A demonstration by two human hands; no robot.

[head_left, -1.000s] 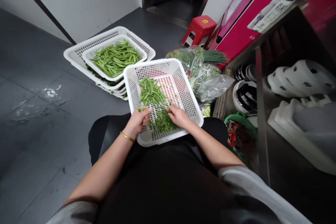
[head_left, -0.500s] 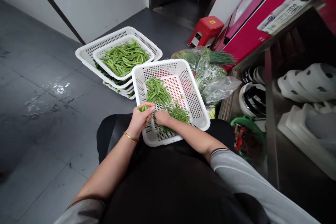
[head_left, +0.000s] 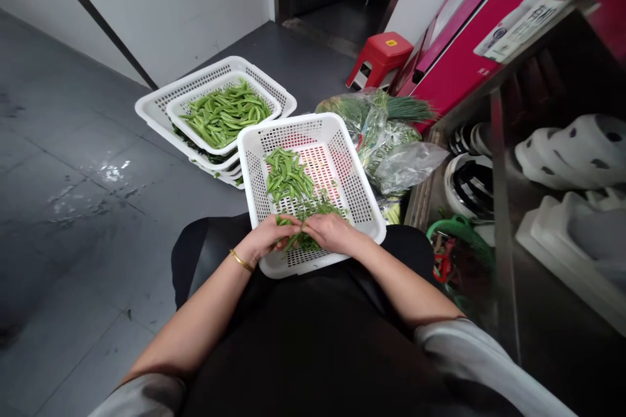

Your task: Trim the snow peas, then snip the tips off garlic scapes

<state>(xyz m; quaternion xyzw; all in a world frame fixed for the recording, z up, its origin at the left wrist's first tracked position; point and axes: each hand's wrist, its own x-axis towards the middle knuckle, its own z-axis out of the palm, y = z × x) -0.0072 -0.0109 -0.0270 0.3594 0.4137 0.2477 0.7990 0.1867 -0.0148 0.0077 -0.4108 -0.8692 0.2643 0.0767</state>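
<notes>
I have the left hand (head_left: 267,236) curled around a few flat green pods (head_left: 282,221), its fingers grasping them over the near left part of a white perforated plastic basket (head_left: 351,155). My right hand (head_left: 333,233) comes in from the other side, fingertips drawn together and meeting the left fingertips; I cannot tell whether they pinch a pod. The basket rests across dark-clad legs. Inside, just beyond the hands, lies a pile of whole green pods (head_left: 288,176), and beneath and beside my right hand a loose heap of thin green scraps (head_left: 320,207). Past the basket's far left corner I see a stack of white plastic baskets (head_left: 157,107), the top one filled with green pods (head_left: 227,114). To the right of the basket lie greens in clear plastic bags (head_left: 411,166), with a red plastic stool (head_left: 384,55) behind them.
</notes>
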